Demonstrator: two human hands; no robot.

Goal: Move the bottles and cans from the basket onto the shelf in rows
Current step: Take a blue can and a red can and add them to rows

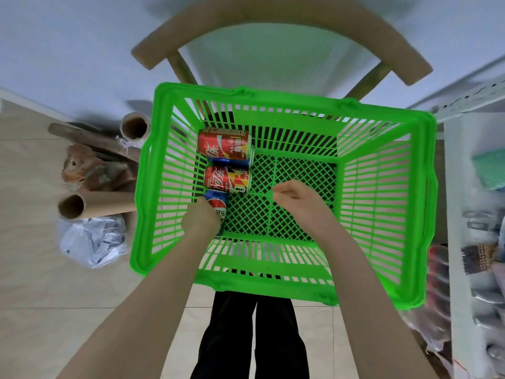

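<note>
A green plastic basket fills the middle of the head view. Along its left side lie several cans: a red cola can at the far end, a blue can partly hidden below it, a second red cola can, and a blue Pepsi can nearest me. My left hand is closed around the Pepsi can. My right hand hovers over the bare mesh floor with fingers loosely curled and nothing in it. The white shelf stands at the right.
A wooden chair stands behind the basket. On the floor at the left lie cardboard tubes, a plastic-film roll and a crumpled plastic bag. The shelf holds blurred packaged goods. My dark trouser legs show below the basket.
</note>
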